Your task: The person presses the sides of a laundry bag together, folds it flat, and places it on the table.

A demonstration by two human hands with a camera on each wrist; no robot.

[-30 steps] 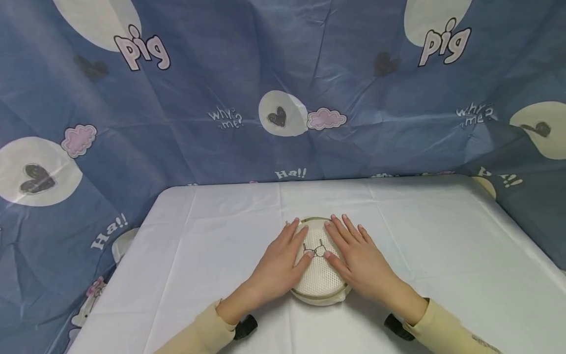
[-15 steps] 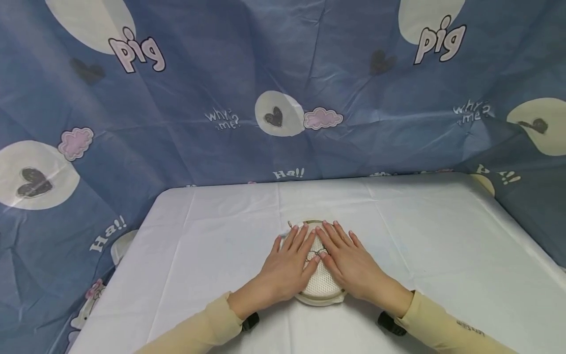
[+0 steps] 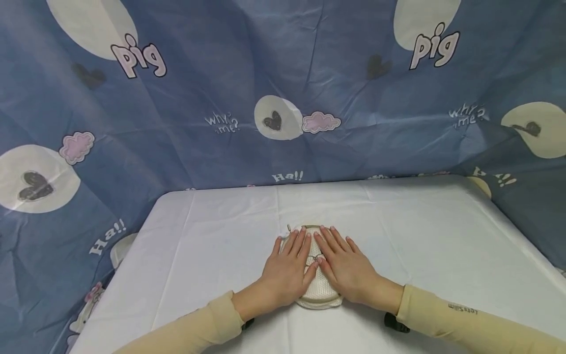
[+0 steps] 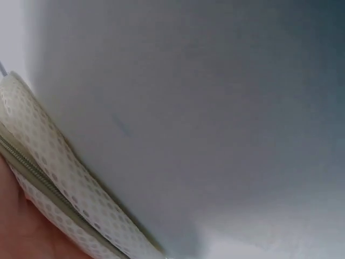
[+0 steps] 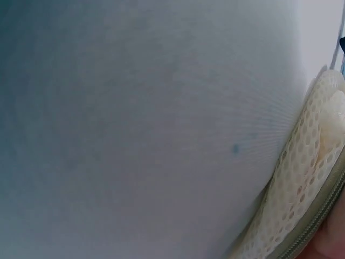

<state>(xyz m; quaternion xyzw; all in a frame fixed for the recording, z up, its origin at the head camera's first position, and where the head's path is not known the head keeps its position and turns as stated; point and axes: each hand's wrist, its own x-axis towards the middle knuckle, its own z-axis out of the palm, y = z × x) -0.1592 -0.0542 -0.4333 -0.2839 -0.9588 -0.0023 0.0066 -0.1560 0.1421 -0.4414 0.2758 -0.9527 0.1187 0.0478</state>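
A round, cream mesh laundry bag (image 3: 319, 291) with a dark line drawing like a pair of glasses lies on the white-covered table. Flat across its left half rests my left hand (image 3: 285, 273), fingers straight. My right hand (image 3: 351, 270) lies over the right half the same way, the two thumb tips nearly meeting at the drawing. Between them the hands hide much of the top. In the left wrist view a zipper (image 4: 40, 175) runs along the bag's mesh side (image 4: 70, 167), with part of the palm beside it. The right wrist view shows the mesh wall (image 5: 294, 178) bulging slightly.
The white tablecloth (image 3: 221, 231) spreads around the bag on all sides. Behind the table and to its left and right hangs a blue printed cloth (image 3: 199, 73). A small zipper pull (image 3: 289, 228) sticks out at the bag's far left edge.
Both hands have slid inward and now lie closer together over the bag's middle. Fingers stay straight on top. The bag stays in about the same place, and the head view has shifted slightly.
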